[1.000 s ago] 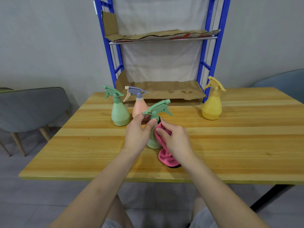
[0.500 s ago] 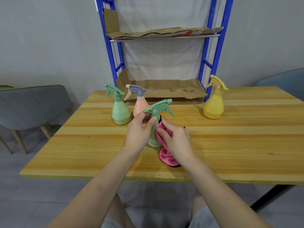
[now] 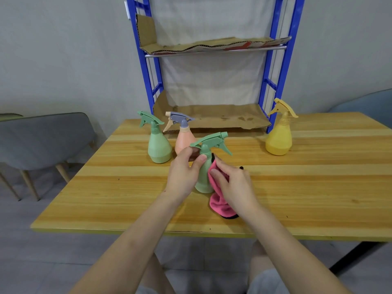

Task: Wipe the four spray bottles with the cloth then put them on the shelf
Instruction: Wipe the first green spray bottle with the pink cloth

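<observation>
Wiping 1 of 4 bottles on the desk [image 3: 318, 187]

Left hand [image 3: 184, 172] grips the pale green plastic spray bottle [image 3: 204, 177] by its neck, steadying it; right hand [image 3: 233, 185] presses the pink cloth [image 3: 219, 203] against its side.

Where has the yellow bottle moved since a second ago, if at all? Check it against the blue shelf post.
No. The yellow bottle stands just right of the foot of the blue shelf post, as before; only the camera shifted.

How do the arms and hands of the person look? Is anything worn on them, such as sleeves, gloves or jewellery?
Both forearms are bare as far as the picture shows: no sleeves reach into view. The left hand and the right hand wear no gloves, and no rings, watch or bracelets show on the sides that face the camera. The fingernails look short and unpainted. At the bottom edge, light grey shorts cover the thighs.
</observation>
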A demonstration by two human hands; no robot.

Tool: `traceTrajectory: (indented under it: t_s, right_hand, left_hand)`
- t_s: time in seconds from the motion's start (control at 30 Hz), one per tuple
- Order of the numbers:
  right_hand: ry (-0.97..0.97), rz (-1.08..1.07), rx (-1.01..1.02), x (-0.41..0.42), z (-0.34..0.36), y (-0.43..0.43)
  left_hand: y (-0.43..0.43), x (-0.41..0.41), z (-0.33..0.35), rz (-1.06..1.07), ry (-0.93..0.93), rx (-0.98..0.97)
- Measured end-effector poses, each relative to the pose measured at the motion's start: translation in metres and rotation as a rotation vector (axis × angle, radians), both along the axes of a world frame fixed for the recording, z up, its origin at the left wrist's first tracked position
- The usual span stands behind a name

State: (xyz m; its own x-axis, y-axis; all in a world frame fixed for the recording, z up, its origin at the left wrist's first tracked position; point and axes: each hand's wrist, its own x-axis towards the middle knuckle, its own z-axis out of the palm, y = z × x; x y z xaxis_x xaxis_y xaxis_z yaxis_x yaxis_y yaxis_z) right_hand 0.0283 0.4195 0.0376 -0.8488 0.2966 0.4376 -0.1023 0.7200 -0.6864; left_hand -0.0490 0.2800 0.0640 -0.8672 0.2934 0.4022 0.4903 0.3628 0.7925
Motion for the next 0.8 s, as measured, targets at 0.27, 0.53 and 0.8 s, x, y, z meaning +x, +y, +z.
traceTrajectory:
  t_s: [0.27, 0.53, 0.8]
  right_hand:
    - [-0.04, -0.021, 0.039, 0.006, -0.017, 0.007]
    - [0.038, -0.011, 0.017, 0.006, -0.012, -0.004]
    - [-0.033, -0.012, 0.057, 0.014, -0.024, 0.009]
  left_hand:
    - [0.006, 0.003, 0.002, -0.015, 0.028, -0.027]
    - [-0.004, 0.005, -0.009, -0.009, -0.024, 0.003]
    - [-0.006, 0.013, -0.011, -0.064, -0.123, 0.099]
